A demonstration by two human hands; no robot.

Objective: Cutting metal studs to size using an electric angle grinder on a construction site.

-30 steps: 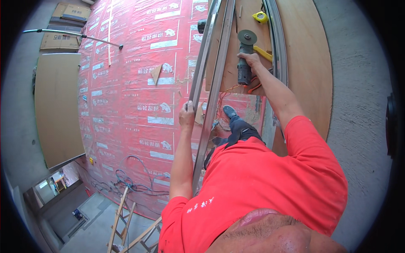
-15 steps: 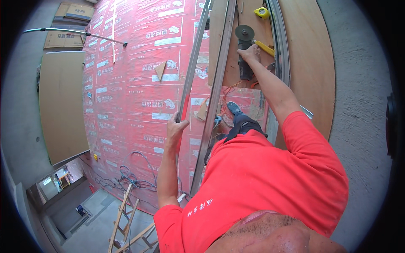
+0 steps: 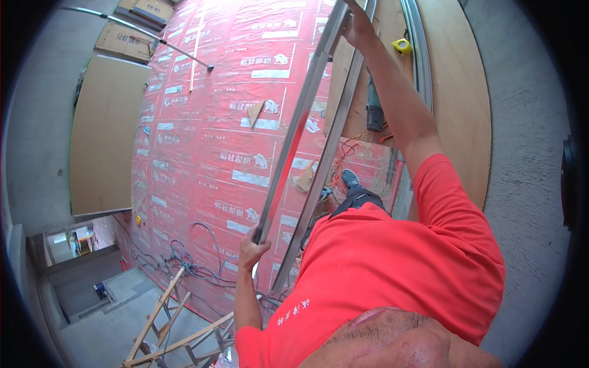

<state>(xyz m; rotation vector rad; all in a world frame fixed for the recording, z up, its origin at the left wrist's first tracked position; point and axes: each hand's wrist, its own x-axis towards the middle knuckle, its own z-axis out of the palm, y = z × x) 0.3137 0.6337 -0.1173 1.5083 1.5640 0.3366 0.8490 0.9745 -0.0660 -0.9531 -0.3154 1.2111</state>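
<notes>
A long silvery metal channel (image 3: 293,138) slants across in front of me over the red-covered floor. My left hand (image 3: 250,250) is closed round its near end. At the far end, my right hand (image 3: 359,27) grips the same channel, its fingers partly hidden behind the metal. Beside it, to the right, runs a second metal channel (image 3: 320,168). An angle grinder (image 3: 374,110) lies on the plywood, partly covered by my right forearm. Further along sits a yellow tape measure (image 3: 402,46).
More metal channels (image 3: 418,55) lie along the plywood on the right. Tangled cables (image 3: 184,260) and a wooden trestle (image 3: 153,313) are at the lower left. A large board (image 3: 104,135) leans at the left wall, near a long pole (image 3: 138,29). A triangular offcut (image 3: 254,113) lies on the floor covering.
My right hand has let go of the grinder, which now lies on the plywood, and has moved up and left onto the channel. My left hand, still holding the channel, is lower in view.
</notes>
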